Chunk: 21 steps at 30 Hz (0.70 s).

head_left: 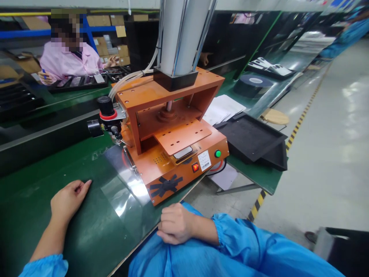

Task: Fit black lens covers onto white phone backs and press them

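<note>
My left hand [67,198] rests on the green table mat [95,238], its fingers curled in and thumb pointing forward; it is closed with nothing visible in it. On my lap, near the table's edge, lies my right hand [176,224], closed in a loose fist, and no held thing shows. In front of both hands stands an orange pneumatic press [167,169] with a lit red switch [195,167] and a green button [218,154]. A flat, pale, rounded piece [183,152] sits partly hidden beneath the press's plate [184,137]. Clear plastic film [127,196] lies between my left hand and the press.
Black trays [250,136] and white sheets [223,108] are right of the press. An air regulator [106,113] juts out at its left. Across the bench, a person in pink [69,59] sits behind a tray of parts. Striped floor tape [302,111] runs along the aisle.
</note>
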Motion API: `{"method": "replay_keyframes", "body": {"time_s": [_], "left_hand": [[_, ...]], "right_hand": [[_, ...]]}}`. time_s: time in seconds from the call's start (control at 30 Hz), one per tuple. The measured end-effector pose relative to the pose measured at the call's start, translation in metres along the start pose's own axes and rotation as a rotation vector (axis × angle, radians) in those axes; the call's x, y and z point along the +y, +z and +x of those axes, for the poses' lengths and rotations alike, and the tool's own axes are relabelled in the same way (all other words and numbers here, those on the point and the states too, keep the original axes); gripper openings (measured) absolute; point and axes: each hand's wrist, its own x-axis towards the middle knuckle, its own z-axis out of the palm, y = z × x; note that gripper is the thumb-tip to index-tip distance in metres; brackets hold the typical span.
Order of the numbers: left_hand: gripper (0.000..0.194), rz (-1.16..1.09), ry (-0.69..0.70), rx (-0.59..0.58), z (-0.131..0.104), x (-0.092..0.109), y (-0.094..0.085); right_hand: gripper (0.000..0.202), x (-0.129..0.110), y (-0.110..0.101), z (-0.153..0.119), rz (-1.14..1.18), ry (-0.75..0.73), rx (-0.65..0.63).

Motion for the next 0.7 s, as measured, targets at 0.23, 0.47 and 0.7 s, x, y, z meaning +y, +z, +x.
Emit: {"method": "replay_keyframes", "body": {"time_s": [0.23, 0.47, 0.7], "left_hand": [[0.046, -0.016, 0.016, 0.015, 0.0, 0.001, 0.0], [0.044, -0.074, 0.021, 0.039, -0.002, 0.002, 0.001], [0.045, -0.069, -0.017, 0.022, 0.0, 0.004, -0.003]], "right_hand": [[0.012, 0.028, -0.088, 0.041, -0.308, 0.138, 0.157], [0.009, 0.08, -0.121, 0.066, -0.775, 0.313, 0.203], [0.074, 0.121, -0.106, 0.095, -0.887, 0.821, -0.089]]}}
